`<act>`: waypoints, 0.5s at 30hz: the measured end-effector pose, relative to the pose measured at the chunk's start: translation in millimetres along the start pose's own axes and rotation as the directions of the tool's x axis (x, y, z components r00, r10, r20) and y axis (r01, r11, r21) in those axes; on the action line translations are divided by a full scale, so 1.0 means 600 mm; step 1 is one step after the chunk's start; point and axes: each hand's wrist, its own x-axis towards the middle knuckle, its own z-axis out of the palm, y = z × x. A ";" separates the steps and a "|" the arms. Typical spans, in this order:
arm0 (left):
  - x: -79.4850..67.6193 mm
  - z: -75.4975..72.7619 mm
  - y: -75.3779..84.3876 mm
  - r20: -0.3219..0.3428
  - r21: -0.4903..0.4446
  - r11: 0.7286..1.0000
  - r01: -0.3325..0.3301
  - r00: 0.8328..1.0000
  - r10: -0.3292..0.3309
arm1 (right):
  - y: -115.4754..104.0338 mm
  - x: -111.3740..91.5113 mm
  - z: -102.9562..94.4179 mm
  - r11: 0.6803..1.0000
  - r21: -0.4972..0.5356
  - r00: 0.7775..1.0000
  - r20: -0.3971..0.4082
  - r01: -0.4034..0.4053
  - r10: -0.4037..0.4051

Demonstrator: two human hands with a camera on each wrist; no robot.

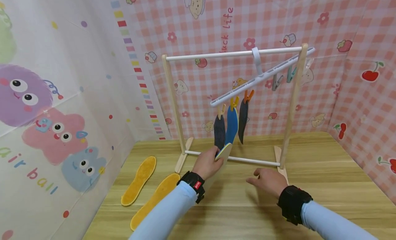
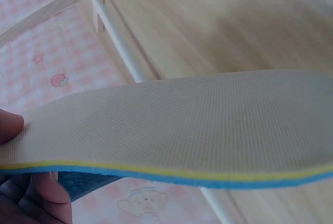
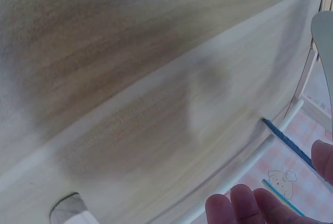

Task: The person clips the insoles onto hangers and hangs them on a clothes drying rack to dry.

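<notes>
My left hand (image 1: 208, 164) pinches an insole (image 2: 182, 125) near one end, thumb on its beige woven side and fingers beneath. Yellow and blue layers show along the insole's edge. My right hand (image 1: 270, 181) is held over the table to the right, fingers loosely bent with nothing between them. Just beyond the left hand, a dark insole (image 1: 219, 131), a blue insole (image 1: 232, 124) and another dark insole (image 1: 243, 124) hang from a beige clothespin (image 1: 221, 111), a yellow clothespin (image 1: 234, 103) and an orange clothespin (image 1: 248, 95).
A white hanger (image 1: 241, 90) hangs tilted, left end low, from the top bar (image 1: 213, 55) of a wooden rack (image 1: 174, 102). Grey (image 1: 277, 82) and teal (image 1: 291, 74) clothespins hold nothing at its right. Two yellow insoles (image 1: 139, 181) lie on the table (image 1: 328, 185) at left.
</notes>
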 end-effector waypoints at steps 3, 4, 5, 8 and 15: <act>0.008 -0.003 0.007 -0.004 0.000 1.000 -0.004 1.000 0.004 | -0.001 0.002 -0.005 1.000 -0.012 1.000 -0.012 0.002 -0.002; 0.011 -0.004 0.010 -0.006 -0.001 1.000 -0.007 1.000 0.007 | -0.001 0.002 -0.007 1.000 -0.014 1.000 -0.017 0.005 -0.005; 0.013 -0.006 0.013 -0.006 0.001 1.000 -0.008 1.000 0.008 | -0.001 0.003 -0.008 1.000 -0.018 1.000 -0.022 0.004 -0.004; 0.020 -0.010 0.022 -0.003 0.000 1.000 -0.011 1.000 0.011 | -0.002 0.005 -0.014 1.000 -0.023 0.999 -0.029 0.013 -0.014; 0.033 -0.016 0.038 0.004 0.010 1.000 -0.006 1.000 0.006 | -0.004 0.011 -0.033 0.999 -0.004 0.999 -0.025 0.041 -0.041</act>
